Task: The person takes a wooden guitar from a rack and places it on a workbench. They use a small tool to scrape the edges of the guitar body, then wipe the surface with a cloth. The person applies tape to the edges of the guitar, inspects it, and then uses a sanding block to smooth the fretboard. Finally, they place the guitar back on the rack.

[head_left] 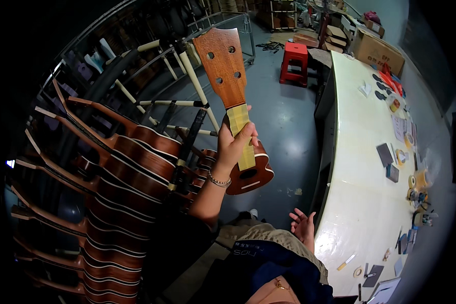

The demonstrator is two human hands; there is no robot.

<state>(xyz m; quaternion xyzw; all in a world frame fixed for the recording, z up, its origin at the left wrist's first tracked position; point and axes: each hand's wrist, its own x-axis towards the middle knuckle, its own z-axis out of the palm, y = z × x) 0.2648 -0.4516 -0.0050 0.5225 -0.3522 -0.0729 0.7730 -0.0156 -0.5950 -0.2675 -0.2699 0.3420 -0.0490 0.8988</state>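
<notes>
My left hand [234, 144], a beaded bracelet at its wrist, is wrapped round the neck of a ukulele [223, 66] and holds it up in front of me. Its brown wooden headstock points away and has several open holes, with no tuners or strings visible. Yellowish masking tape [239, 120] covers the fingerboard. Part of the dark body, with sound hole and pale bridge strip, shows below my hand. Lower down, beside the workbench edge, my right hand [303, 225] is open with fingers apart and nothing in it.
On my left, several unfinished ukuleles [124, 210] stand in a row beside a padded rack [192, 81]. The long white workbench [349, 167] runs along my right, with tape rolls, sanding blocks [386, 153] and a cardboard box [377, 50]. A red stool [294, 63] stands ahead.
</notes>
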